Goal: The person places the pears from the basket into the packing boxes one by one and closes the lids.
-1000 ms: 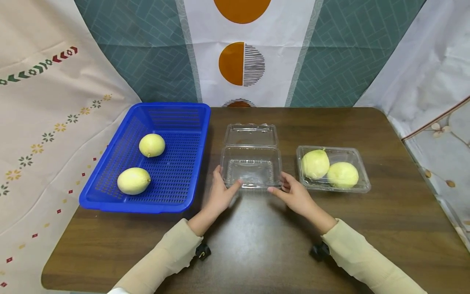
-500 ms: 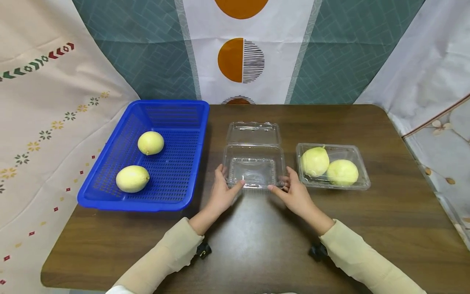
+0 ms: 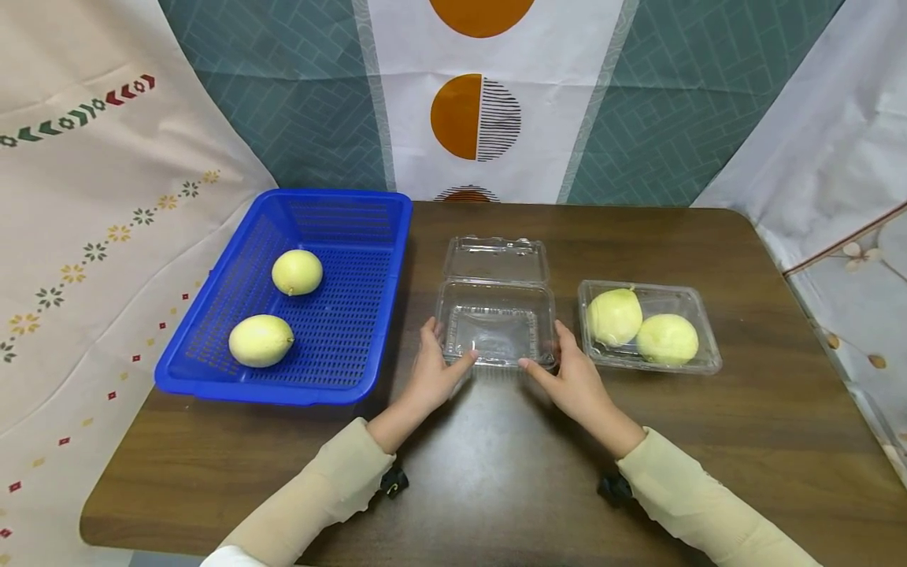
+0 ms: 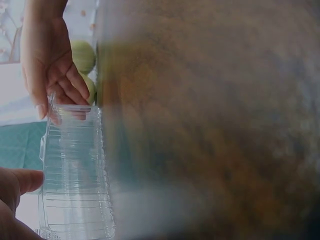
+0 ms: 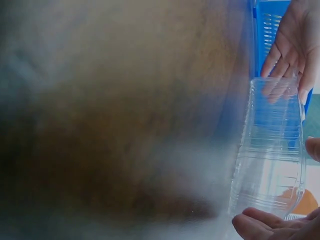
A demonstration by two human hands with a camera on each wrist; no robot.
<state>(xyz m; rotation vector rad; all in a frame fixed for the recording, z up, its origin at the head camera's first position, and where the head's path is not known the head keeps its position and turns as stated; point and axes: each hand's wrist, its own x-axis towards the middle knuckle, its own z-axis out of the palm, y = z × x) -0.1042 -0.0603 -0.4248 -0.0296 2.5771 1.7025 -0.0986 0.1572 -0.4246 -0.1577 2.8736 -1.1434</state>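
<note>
A clear plastic clamshell container (image 3: 492,323) stands on the table with its lid (image 3: 496,260) folded back, and I see no contents in it. My left hand (image 3: 434,374) holds its near left corner, thumb at the front rim and fingers along the side wall. At the near right corner, my right hand (image 3: 575,386) holds it the same way. The left wrist view shows the right hand's fingers (image 4: 70,85) against the container's end wall. In the right wrist view, the left hand's fingers (image 5: 280,65) lie behind the opposite wall.
On the left, a blue plastic basket (image 3: 386,315) holds two pale yellow oval fruits (image 3: 260,341). A second clear container (image 3: 666,295), apparently lidded, stands to the right with two similar fruits (image 3: 668,339) inside. Patterned cloth (image 3: 319,102) hangs behind the brown table (image 3: 489,472).
The open container has shifted slightly to the right between my hands since the first frame. The head view has moved a little. The basket and fruits stay as they were.
</note>
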